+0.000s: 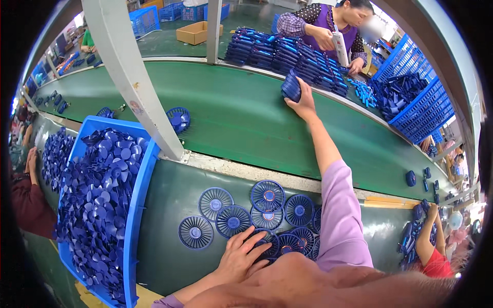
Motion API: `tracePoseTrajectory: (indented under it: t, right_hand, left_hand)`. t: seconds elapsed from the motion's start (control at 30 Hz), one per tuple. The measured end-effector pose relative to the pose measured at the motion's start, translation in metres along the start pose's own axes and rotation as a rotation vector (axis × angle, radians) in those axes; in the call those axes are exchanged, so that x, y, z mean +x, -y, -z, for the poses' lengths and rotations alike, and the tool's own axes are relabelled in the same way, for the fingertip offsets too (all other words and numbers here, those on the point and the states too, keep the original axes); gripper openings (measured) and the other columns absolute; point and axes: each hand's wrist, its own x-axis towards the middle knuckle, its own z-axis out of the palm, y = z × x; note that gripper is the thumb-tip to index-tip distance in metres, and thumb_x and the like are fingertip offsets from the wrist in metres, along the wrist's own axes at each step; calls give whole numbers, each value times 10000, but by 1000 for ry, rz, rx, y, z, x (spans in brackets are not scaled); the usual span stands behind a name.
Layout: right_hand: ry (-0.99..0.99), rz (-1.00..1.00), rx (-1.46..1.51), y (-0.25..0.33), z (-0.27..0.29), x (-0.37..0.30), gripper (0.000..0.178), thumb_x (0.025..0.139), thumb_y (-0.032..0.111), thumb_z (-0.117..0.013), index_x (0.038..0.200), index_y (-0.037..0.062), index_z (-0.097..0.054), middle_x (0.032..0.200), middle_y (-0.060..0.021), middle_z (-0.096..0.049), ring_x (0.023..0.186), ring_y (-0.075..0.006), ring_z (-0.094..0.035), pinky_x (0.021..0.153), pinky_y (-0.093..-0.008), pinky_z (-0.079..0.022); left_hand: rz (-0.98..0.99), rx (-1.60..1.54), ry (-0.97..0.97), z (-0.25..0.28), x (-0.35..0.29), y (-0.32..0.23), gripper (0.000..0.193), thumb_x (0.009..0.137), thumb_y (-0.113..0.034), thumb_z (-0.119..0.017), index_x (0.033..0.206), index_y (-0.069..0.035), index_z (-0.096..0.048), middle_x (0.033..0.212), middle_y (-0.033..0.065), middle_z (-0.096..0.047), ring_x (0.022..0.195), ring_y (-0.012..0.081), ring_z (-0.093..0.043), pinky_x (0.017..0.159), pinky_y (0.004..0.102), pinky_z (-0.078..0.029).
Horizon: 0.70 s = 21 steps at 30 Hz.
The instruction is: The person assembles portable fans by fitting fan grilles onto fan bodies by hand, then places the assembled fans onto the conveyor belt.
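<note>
My right arm stretches out over the green conveyor belt (pixel 241 123). At its far side, my right hand (pixel 304 102) is closed around a dark blue ribbed part (pixel 291 87); whether this is one piece or a stack I cannot tell. Nearer to me, my left hand (pixel 240 252) rests with its fingers spread over round blue fan grilles (pixel 233 222) on the dark green worktop (pixel 159 231). Several grilles lie there, some overlapping, each with spokes and a central disc. My fingertips touch the grilles nearest the hand, and part of those is hidden beneath it.
A blue bin (pixel 138 205) heaped with small blue blades stands at the left. A grey metal post (pixel 120 66) rises beside it. Across the belt, a co-worker (pixel 345 36) holds a white tool behind stacked blue parts (pixel 287 54). A blue crate (pixel 426 110) stands far right.
</note>
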Motion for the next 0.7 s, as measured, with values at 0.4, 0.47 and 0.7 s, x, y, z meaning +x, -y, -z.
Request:
tracePoseTrajectory:
  t: [0.4,0.47,0.7]
  right_hand:
    - [755,-659,1371,205,51,-65,806,840,352,-710,1458,133,-240,1336,-113,-477,1104,-276,-596,724,-436,-606]
    - [882,-640,1447,240,53,-79,824,838,383,-708,1459,124,-234,1337,-117,-477,1108,-276,-594,731,-444,-603]
    - [1164,-490,1128,317,33,-121,776,879,344,-676,1473,132,-225,1286,-165,-527,918,-221,-651,589,-340,-586]
  left_hand:
    - [-148,134,-396,44,-2,10,478,796,-191,-700,1254,-120,-582,1406,143,-454,1328,386,-381,1063,498,-343]
    - [-68,243,-546,61,-4,17,525,825,-241,-679,1310,-107,-528,1446,177,-395,1351,417,-331,1088,514,-295]
    - [83,265,-852,93,-10,48,734,854,-395,-637,1446,-89,-329,1521,245,-204,1391,470,-192,1120,550,-180]
